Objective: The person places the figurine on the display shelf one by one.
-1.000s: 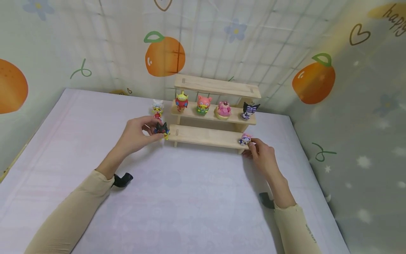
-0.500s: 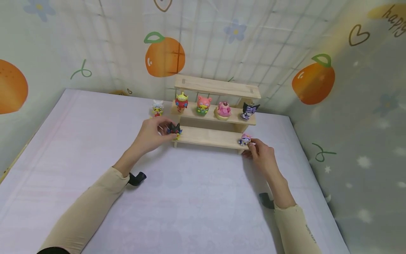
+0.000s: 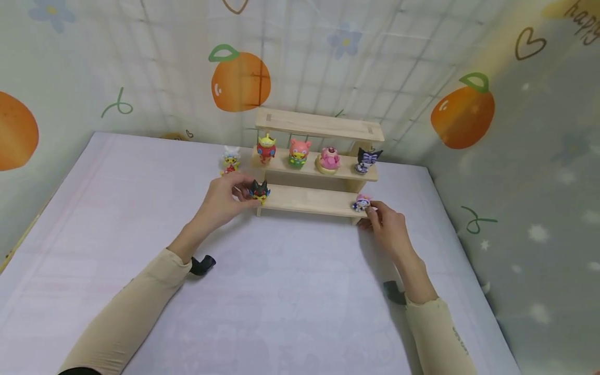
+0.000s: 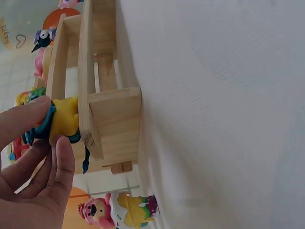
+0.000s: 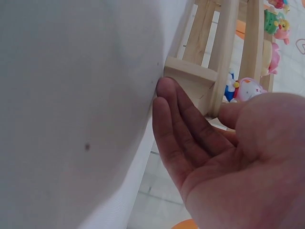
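My left hand (image 3: 224,198) pinches a small figurine (image 3: 259,191) with black pointed ears and a yellow body. In the left wrist view, the figurine's yellow base (image 4: 65,116) meets the left end of the wooden display shelf's (image 3: 307,199) lowest step. At that step's right end, my right hand (image 3: 390,229) holds the shelf, thumb at its edge and other fingers by the end leg (image 5: 190,76). Close to those fingertips stands a pink-hooded figurine (image 3: 361,202); whether they touch it, I cannot tell.
On the middle step stand a red-and-yellow figurine (image 3: 266,149), a pink-and-green one (image 3: 298,153), a pink one (image 3: 329,160) and a black-eared one (image 3: 367,160). A white-topped figurine (image 3: 231,159) stands left of the shelf on the white-covered table (image 3: 290,291). A printed curtain (image 3: 304,62) hangs behind.
My left hand has moved right, carrying the black-eared yellow figurine from beside the shelf to the lowest step's left end. My right hand has stayed in place.
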Demonstrator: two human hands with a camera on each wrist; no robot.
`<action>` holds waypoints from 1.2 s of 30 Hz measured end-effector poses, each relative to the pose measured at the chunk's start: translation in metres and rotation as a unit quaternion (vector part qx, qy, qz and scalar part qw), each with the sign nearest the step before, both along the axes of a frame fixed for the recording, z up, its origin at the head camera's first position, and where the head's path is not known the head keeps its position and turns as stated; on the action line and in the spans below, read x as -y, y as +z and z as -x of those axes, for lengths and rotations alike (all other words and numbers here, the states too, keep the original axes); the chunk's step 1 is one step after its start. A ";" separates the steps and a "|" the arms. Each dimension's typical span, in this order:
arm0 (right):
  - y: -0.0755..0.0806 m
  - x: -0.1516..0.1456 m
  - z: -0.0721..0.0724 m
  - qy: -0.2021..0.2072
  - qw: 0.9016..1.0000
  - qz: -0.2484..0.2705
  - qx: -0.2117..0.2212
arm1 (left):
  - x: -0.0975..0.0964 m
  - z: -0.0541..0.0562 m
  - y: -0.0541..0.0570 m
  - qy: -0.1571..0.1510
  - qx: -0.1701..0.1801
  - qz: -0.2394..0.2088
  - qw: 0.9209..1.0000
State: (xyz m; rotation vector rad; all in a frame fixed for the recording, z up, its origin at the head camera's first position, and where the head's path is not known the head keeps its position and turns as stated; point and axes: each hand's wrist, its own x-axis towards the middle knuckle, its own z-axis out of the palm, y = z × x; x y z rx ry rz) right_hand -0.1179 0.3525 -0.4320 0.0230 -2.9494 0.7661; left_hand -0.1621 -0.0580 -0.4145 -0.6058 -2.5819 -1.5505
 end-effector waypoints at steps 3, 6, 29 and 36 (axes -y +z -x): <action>0.001 0.000 0.000 -0.006 1.000 -0.001 0.009 | -0.004 0.000 -0.001 -0.004 -0.002 0.005 1.000; 0.001 0.000 0.000 -0.010 1.000 -0.002 0.016 | -0.011 0.002 -0.003 -0.009 -0.005 0.008 1.000; 0.003 0.002 -0.001 -0.003 1.000 0.006 0.006 | -0.078 0.007 -0.014 -0.038 -0.005 0.024 0.999; 0.001 0.000 0.000 0.003 1.000 0.005 -0.002 | -0.098 0.008 -0.015 -0.046 -0.002 0.012 0.999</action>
